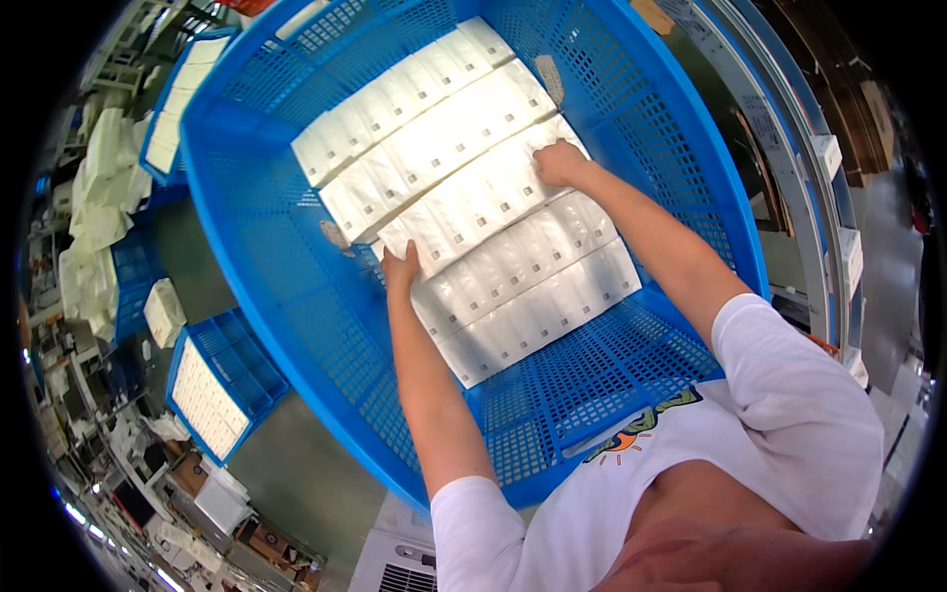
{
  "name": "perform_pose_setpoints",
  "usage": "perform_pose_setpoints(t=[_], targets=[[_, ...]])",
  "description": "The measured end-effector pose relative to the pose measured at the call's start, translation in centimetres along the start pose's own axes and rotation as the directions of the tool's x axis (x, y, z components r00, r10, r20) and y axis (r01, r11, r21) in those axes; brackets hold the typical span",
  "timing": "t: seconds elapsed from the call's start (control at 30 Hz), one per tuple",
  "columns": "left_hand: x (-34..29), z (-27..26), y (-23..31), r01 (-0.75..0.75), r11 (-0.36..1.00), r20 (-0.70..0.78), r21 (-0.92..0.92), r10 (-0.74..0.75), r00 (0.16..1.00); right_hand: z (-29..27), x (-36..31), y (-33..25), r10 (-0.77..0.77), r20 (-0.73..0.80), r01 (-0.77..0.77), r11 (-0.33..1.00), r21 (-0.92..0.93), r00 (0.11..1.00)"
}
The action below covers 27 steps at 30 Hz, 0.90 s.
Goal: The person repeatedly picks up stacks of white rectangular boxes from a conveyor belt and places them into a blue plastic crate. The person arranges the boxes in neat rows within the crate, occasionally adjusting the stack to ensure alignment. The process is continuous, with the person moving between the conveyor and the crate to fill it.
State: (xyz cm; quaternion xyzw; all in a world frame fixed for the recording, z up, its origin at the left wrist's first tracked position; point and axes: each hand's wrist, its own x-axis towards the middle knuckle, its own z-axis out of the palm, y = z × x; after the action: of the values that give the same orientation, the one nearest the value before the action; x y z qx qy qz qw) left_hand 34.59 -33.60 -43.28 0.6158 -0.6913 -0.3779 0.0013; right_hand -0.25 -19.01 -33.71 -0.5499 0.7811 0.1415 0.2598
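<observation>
Inside a big blue perforated plastic basket (232, 212) lie several rows of white plastic-wrapped packets, each marked with a small dark square. My left hand (400, 264) grips the left end of one middle row of white packets (473, 202), thumb along its side. At that row's right end, my right hand (560, 164) is closed on it, with the fingertips partly hidden. This row overlaps the nearer packets (523, 261) slightly. Beyond it, two more rows (434, 148) lie side by side toward the far wall.
Blue crates with white packets (209, 405) stand on the floor at left, beside a pile of white bags (104, 187). A metal frame (804, 178) runs along the right, with cardboard (838, 89) behind it. The basket walls rise around both forearms.
</observation>
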Motion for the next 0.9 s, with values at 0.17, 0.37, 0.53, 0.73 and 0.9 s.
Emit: perform_pose_setpoints(t=[0.17,0.37,0.53,0.73,0.9], targets=[[-4.6,2.3,8.0,0.061,0.968,-0.475,0.241,0.063,0.878,-7.3,-5.6,0.2,-0.279,-0.198,0.315,0.931,0.186,0.94],[-11.4,1.1,5.9,-0.504,0.857,0.361,0.11,0.438,0.823,-18.0,-20.8,-3.5,-0.486,-0.767,0.749,0.663,-0.012,0.419],[-21.1,-3.5,19.5,-0.734,0.648,0.648,0.203,0.472,0.597,-16.1,-33.3,16.0,0.179,-0.857,0.3,0.886,0.354,0.484],[-32.7,-1.2,36.4,-0.846,0.532,-0.052,0.041,0.846,0.53,-3.8,-39.9,37.3,0.915,-0.3,-0.553,0.402,0.73,0.269],[-38.4,0.3,41.9,-0.88,0.448,0.046,-0.159,0.893,0.447,-0.5,-37.7,42.3,0.94,-0.307,-0.271,0.338,0.901,0.15]])
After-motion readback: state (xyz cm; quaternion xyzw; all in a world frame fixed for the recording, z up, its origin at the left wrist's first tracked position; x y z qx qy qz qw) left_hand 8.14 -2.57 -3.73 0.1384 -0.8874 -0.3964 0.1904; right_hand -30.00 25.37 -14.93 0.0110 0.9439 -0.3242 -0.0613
